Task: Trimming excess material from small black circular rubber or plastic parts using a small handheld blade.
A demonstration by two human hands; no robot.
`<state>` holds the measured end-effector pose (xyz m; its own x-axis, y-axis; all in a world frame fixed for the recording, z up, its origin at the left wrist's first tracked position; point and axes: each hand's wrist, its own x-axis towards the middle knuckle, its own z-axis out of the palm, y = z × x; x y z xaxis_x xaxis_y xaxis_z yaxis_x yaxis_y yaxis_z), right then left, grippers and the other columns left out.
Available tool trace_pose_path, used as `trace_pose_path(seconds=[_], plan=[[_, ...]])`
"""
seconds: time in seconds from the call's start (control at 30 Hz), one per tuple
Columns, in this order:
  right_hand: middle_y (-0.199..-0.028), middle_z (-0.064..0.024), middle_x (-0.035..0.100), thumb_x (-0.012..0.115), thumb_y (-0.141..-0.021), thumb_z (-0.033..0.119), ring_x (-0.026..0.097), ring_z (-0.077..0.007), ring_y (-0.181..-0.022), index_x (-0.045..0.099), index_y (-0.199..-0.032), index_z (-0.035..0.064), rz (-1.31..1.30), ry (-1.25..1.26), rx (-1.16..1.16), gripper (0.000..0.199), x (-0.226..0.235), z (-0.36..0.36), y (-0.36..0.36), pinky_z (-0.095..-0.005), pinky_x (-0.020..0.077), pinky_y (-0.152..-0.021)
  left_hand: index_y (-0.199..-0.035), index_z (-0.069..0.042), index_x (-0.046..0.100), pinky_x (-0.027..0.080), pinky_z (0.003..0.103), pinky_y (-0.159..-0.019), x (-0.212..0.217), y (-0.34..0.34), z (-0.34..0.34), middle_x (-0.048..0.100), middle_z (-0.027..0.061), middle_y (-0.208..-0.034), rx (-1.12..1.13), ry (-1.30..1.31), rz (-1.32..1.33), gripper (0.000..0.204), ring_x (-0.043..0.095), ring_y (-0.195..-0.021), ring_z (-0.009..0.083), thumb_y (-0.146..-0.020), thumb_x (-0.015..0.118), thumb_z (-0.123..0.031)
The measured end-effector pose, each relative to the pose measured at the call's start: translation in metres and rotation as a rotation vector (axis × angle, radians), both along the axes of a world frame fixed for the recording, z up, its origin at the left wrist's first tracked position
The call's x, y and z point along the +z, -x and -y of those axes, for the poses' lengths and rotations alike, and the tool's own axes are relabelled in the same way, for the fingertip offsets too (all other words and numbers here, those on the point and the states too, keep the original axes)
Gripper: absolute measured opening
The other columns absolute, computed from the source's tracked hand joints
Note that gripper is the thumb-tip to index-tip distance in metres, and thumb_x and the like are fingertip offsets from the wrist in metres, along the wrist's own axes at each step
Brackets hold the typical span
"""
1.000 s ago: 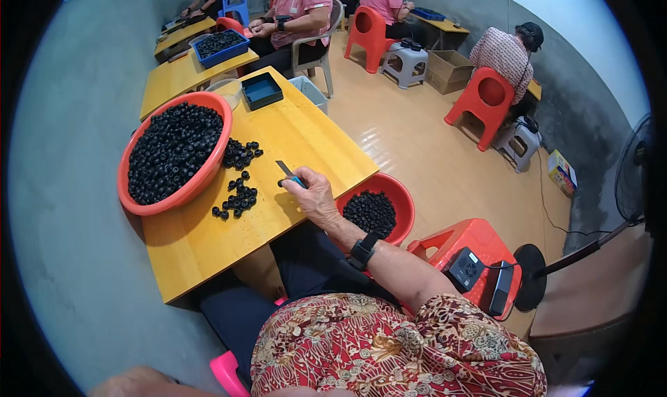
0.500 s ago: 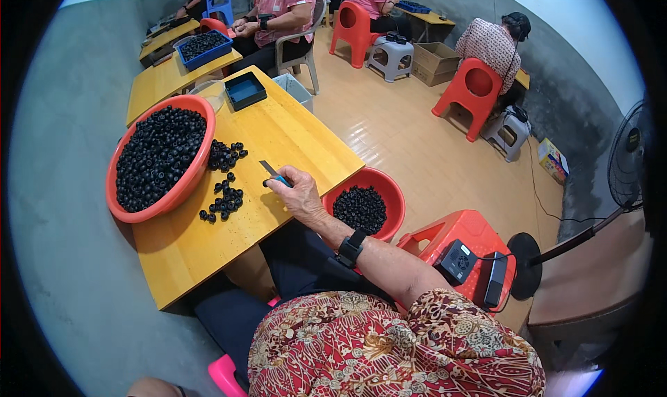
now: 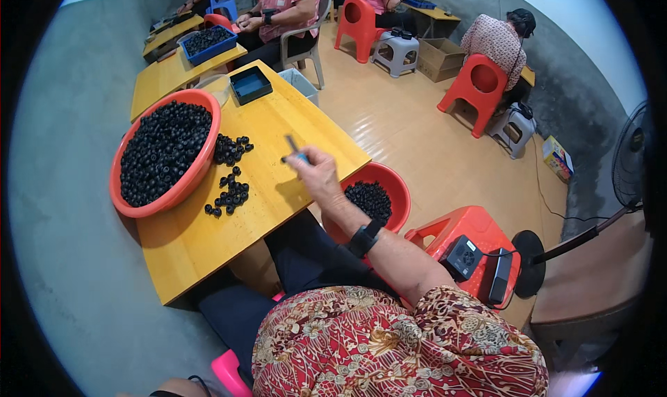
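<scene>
My right hand (image 3: 321,176) is closed around a small knife (image 3: 292,145) with a blue handle and a grey blade, raised above the yellow table. A small black piece (image 3: 283,160) shows by the fingers; whether they grip it I cannot tell. Several loose black ring-shaped pieces (image 3: 231,194) lie on the table left of the hand. Beyond them a large orange-red basin (image 3: 119,201) is heaped with the same pieces. Of my left arm only a part with a dark band (image 3: 182,386) shows at the lower edge; the left hand is out of view.
A dark square tray (image 3: 251,85) stands at the far end of the yellow table (image 3: 187,251). Below its right edge sits a red basin (image 3: 398,201) of black pieces. A red stool (image 3: 469,223) with two black devices stands right, near a fan (image 3: 631,154). Several people sit farther off.
My right hand with the knife has swung up and right, and the blade now points more upright. The whole view has shifted slightly. More of my left arm's band shows at the lower edge.
</scene>
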<state>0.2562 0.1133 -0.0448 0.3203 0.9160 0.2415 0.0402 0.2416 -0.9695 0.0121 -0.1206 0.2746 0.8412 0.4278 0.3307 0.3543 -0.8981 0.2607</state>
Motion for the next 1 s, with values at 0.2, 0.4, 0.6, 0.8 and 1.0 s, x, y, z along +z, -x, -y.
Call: trace_pose_path(seconds=[0.2,0.4,0.6,0.8,1.0], plan=[[-0.067,0.0057,0.053,0.068,-0.089,0.015,0.047,-0.0035,-0.06,0.066,-0.087,0.004,0.067,-0.225,-0.341,0.011,0.045,0.0,-0.087,-0.0228,0.0383,-0.051,-0.122,0.02,0.049,0.049,0.041,-0.059,-0.032,0.015,-0.041,0.066,0.031,-0.098,-0.111,-0.014,0.056,0.057,0.066,-0.073,0.0341,-0.07,0.067,0.003],[-0.062,0.0058,0.052,0.07,-0.085,0.016,0.047,-0.0043,-0.057,0.066,-0.082,0.0035,0.133,-0.177,-0.63,0.014,0.016,0.007,-0.165,-0.0232,0.0378,-0.05,-0.131,0.02,0.04,0.053,0.044,-0.082,-0.076,0.017,-0.048,0.063,0.0325,-0.109,-0.03,0.087,0.327,0.053,0.066,-0.094,0.0422,-0.086,0.06,0.001],[-0.062,0.0016,0.056,0.066,-0.087,0.017,0.048,-0.0048,-0.057,0.065,-0.08,0.0022,0.178,-0.013,-0.733,0.017,-0.023,0.012,-0.182,-0.0235,0.0382,-0.05,-0.113,0.003,0.064,0.048,0.032,-0.082,-0.103,0.008,-0.052,0.07,0.0176,-0.088,0.367,0.236,0.652,0.036,0.067,-0.079,0.0214,-0.085,0.067,-0.02],[-0.074,-0.001,0.062,0.064,-0.09,0.019,0.05,-0.0055,-0.057,0.063,-0.088,0.0054,-0.214,-0.019,-0.433,0.014,0.015,0.017,-0.138,-0.0198,0.0371,-0.048,-0.109,0.001,0.067,0.053,0.031,-0.077,-0.131,0.004,-0.076,0.071,0.014,-0.083,0.489,0.292,0.751,0.025,0.07,-0.079,0.0219,-0.085,0.065,-0.006],[-0.073,-0.0011,0.062,0.062,-0.092,0.022,0.051,-0.0049,-0.056,0.064,-0.089,0.0054,-0.297,0.102,-0.134,0.017,0.042,0.006,-0.074,-0.0193,0.0377,-0.049,-0.109,0.004,0.065,0.053,0.026,-0.081,-0.168,0.009,-0.113,0.07,0.0114,-0.091,0.605,0.682,0.871,0.019,0.068,-0.085,0.0155,-0.091,0.059,0.0]])
